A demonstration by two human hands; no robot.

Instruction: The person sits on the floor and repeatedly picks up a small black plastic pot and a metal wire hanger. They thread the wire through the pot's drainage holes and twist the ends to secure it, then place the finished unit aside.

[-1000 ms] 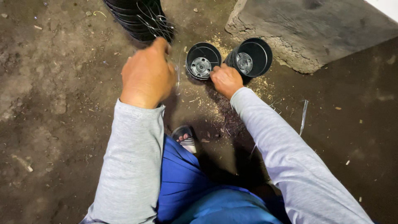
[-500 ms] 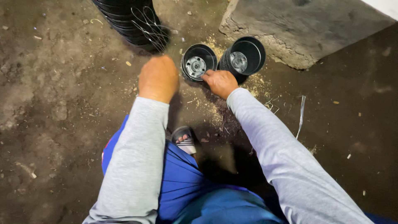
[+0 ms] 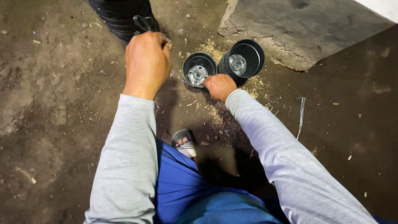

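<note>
While the right hand (image 3: 219,86) is gripping the near rim of a small black pot (image 3: 199,69), the left hand (image 3: 148,62) is curling closed just short of a black pot stack (image 3: 122,14), its grasp unconfirmed. A second pot (image 3: 242,60) is leaning beyond the right hand against a concrete slab (image 3: 298,29). Open dirt floor (image 3: 54,95) is lying left of the left hand. Compared with half a second ago, the left hand is sitting nearer the stack.

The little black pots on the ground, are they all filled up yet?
Not yet. Two black pots are out, both empty, holes showing in their bottoms. The right hand touches the nearer one's rim; the left hand reaches to the stack of black pots. Sawdust lies scattered around them.
</note>
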